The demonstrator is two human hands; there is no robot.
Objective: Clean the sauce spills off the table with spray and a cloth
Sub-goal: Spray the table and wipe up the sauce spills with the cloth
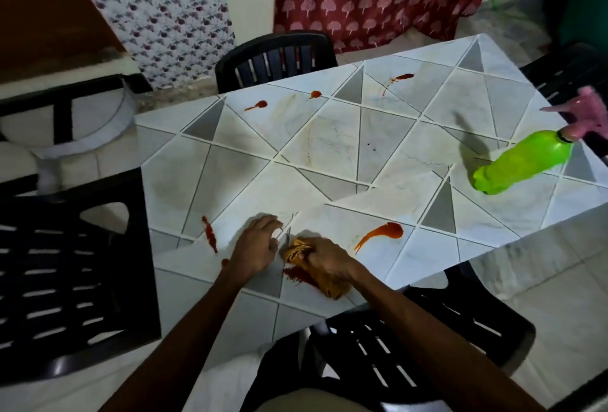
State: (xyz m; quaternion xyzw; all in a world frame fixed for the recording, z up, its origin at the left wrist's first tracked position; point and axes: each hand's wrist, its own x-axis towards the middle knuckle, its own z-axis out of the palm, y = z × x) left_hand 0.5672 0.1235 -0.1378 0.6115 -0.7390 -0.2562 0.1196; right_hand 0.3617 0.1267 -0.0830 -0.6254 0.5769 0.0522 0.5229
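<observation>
Sauce spills [381, 233] lie scattered on the table [345, 135]. Right hand [324, 258] grips the orange cloth [297, 252], wiping a smear; left hand [255, 245] rests beside, fingers seemingly relaxed. Next: the near spills, perhaps needing the spray bottle [523, 166] at the right edge.

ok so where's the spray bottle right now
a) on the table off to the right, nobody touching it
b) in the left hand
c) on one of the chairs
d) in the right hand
a: the green spray bottle stands on the table off to the right with no hand on it, while the right hand grips the cloth and the left hand rests on the tabletop.
</observation>
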